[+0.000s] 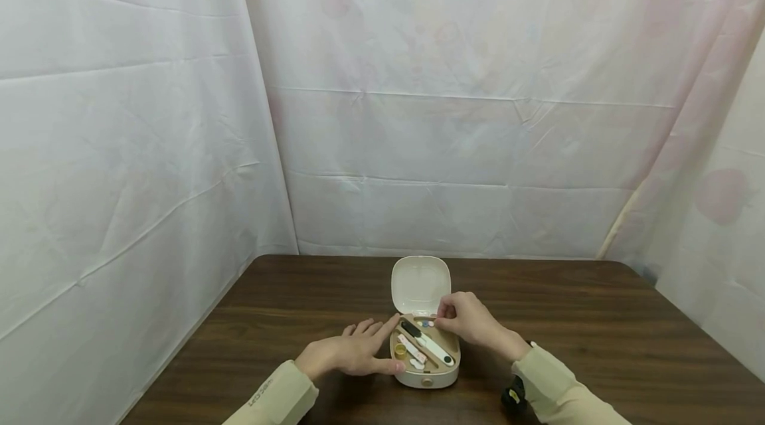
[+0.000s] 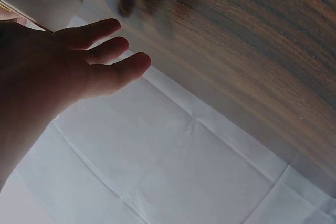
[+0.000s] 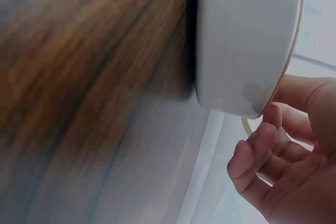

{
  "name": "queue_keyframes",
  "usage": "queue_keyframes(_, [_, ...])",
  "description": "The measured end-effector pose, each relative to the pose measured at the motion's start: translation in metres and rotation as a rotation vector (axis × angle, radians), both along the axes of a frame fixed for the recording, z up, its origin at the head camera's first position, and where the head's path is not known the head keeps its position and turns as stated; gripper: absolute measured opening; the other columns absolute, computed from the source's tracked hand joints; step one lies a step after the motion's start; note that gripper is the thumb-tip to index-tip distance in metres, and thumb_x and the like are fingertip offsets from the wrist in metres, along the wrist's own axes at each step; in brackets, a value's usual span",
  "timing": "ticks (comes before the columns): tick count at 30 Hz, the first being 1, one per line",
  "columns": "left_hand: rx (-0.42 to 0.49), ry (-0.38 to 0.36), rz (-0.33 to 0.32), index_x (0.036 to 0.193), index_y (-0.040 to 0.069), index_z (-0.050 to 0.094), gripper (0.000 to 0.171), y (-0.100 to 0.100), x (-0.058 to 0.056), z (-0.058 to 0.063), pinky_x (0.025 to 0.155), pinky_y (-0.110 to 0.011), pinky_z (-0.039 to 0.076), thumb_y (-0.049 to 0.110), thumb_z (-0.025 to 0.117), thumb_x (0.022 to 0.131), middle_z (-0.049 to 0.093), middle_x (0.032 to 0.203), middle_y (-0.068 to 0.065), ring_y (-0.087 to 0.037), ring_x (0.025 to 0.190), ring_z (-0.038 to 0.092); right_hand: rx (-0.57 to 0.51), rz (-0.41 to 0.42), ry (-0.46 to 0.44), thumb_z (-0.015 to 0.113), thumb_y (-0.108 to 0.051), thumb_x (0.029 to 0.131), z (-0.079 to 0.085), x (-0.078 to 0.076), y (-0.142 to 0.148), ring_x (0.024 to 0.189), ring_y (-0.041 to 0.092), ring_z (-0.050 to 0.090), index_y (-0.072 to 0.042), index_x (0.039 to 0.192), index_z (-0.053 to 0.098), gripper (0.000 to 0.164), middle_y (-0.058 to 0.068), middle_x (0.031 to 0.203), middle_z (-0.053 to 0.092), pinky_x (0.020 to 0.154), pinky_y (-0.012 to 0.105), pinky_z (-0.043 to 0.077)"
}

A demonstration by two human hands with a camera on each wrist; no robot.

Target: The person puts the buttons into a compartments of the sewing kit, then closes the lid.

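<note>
white rounded hard-shell box (image 1: 442, 380) sits lid-up on the brown wood surface (image 1: 335, 292), likely light, stiff, slick, best held by its side walls; left hand (image 1: 355, 350) spread at left rim, right hand (image 1: 469, 322) curled far right, grip unclear.

Left hand (image 1: 356, 350) spread, right hand (image 1: 470, 321) with bent fingers

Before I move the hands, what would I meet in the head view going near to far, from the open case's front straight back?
Round front knob → small white piece → gold-coloured ring-like item → small blue and white discs → raised lid → white curtain.
</note>
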State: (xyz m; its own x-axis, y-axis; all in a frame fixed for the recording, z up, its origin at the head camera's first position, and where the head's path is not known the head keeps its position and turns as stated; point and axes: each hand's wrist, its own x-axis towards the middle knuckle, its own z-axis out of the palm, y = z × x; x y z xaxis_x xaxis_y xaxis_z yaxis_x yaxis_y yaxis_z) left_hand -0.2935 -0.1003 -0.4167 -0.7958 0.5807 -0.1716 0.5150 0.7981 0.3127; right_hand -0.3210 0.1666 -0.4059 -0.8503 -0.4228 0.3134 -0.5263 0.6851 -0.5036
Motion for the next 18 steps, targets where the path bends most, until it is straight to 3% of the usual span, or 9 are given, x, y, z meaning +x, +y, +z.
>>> queue_keyframes(7, [-0.023, -0.011, -0.010, 0.156, 0.030, -0.003, 0.097, 0.002, 0.008, 0.015, 0.112, -0.064, 0.021, 0.082, 0.035, 0.083, 0.029, 0.157, -0.013, -0.038, 0.145, 0.023, -0.009, -0.024, 0.043, 0.073, -0.011, 0.082, 0.004, 0.001, 0.006, 0.052, -0.001, 0.044, -0.017, 0.069, 0.062, 0.018, -0.009, 0.060, 0.055, 0.047, 0.018, 0.040])
queue_keyframes(18, [-0.004, -0.013, -0.017, 0.155, 0.034, -0.005, 0.096, 0.000, 0.000, 0.001, 0.113, -0.065, 0.019, 0.083, 0.035, 0.082, 0.027, 0.159, -0.011, -0.036, 0.147, 0.021, 0.019, -0.044, 0.074, 0.067, -0.011, 0.088, 0.007, 0.006, 0.031, 0.055, -0.002, 0.045, -0.014, 0.078, 0.067, 0.010, -0.010, 0.065, 0.060, 0.051, 0.018, 0.041])
